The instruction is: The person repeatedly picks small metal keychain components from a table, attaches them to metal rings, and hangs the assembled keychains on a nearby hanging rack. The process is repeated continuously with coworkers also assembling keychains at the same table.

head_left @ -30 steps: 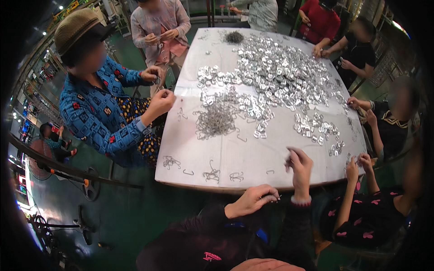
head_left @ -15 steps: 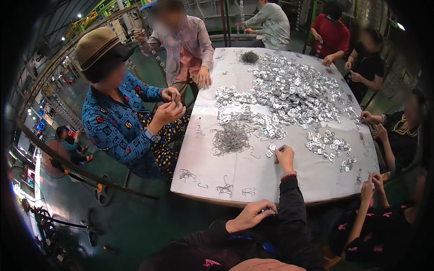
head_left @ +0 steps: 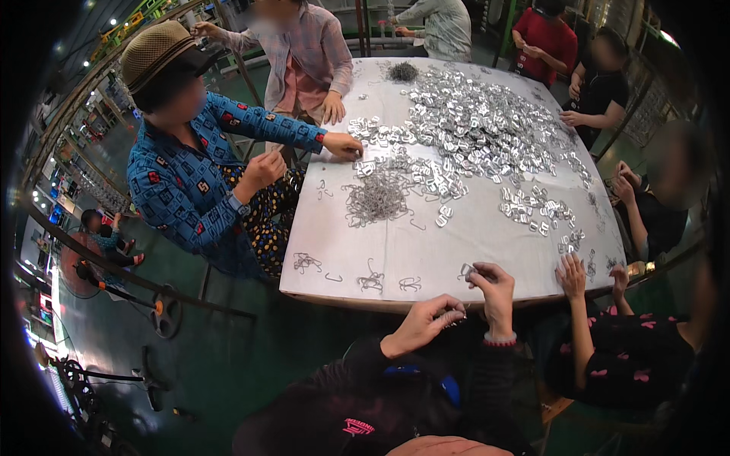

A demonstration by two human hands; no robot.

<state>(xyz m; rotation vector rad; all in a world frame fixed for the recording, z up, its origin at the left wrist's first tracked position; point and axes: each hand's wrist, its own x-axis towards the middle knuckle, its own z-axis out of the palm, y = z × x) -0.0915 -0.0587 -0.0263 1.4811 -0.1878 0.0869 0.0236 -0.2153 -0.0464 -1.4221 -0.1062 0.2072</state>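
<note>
Between the fingertips of my right hand is a small silver metal buckle, held over the near edge of the table. My left hand is pinched closed just off that edge, close beside the right. Something small and shiny glints at its fingertips, too small to make out. Beyond my hands lie a tangled pile of wire hooks and a wide heap of silver buckles. A few loose hooks lie near the front edge.
Co-workers stand around the white-covered table. At the left, a person in a blue patterned shirt reaches onto it. A person's hand rests at the right edge. A dark clump of small pieces sits at the far end.
My right hand has drawn back from the buckles toward my left hand, bringing one buckle along. The person in blue has stretched an arm onto the table.
</note>
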